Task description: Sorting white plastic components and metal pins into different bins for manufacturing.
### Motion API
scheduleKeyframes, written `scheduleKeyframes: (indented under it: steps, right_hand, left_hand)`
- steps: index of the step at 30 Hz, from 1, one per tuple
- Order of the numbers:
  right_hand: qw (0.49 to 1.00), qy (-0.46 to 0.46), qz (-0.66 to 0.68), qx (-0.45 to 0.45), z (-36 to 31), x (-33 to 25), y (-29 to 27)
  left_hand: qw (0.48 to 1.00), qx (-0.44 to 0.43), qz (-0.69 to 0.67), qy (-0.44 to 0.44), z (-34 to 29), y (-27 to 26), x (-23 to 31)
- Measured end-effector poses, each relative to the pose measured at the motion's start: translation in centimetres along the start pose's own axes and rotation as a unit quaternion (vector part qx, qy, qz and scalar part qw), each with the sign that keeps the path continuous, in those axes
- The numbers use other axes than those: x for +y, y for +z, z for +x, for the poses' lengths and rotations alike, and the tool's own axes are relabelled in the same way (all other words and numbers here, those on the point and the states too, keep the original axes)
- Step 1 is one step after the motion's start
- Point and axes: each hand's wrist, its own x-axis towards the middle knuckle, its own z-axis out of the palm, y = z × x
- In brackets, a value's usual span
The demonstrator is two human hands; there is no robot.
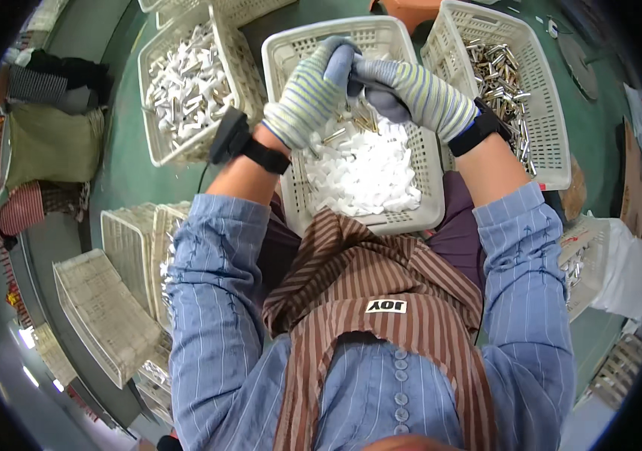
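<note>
Both hands wear knitted striped gloves with grey-coated fingers. My left hand [319, 86] and my right hand [409, 89] meet over the far half of the middle white plastic basket [441, 203]. The fingers of both are closed and pressed together at the tips; whatever they hold is hidden between them. Beneath them lies a heap of small white plastic pieces [362, 177]. Several brass-coloured metal tubes [366, 120] sit at the far edge of that heap, partly covered by the hands.
At the left stands a basket [157, 154] of white pieces with metal tubes. To the right, another basket [554, 150] holds loose metal tubes [497, 71]. Stacked baskets [92, 301] stand lower left, an orange stool [411, 9] at the back, and a white bag [625, 270] at the right.
</note>
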Motion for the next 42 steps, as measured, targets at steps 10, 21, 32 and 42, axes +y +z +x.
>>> scheduleKeyframes:
  steps: [10, 21, 32, 42]
  right_hand:
    - [0.936, 0.280, -0.137, 0.164, 9.3, 15.0, -5.6]
    - [0.720, -0.067, -0.679, 0.131, 16.2, 31.1, -2.3]
    - [0.852, 0.020, -0.498, 0.158, 12.3, 31.4, 1.8]
    - [0.713, 0.136, -0.661, -0.190, 8.6, 25.9, 5.5]
  left_hand:
    - [0.843, 0.392, -0.331, -0.160, 0.5, -20.1, -8.7]
    - [0.857, 0.328, -0.384, -0.100, -1.4, -15.7, -2.5]
    - [0.857, 0.283, -0.423, -0.077, -1.1, -15.9, -2.5]
    - [0.884, 0.301, -0.338, -0.116, -0.8, -11.7, 0.9]
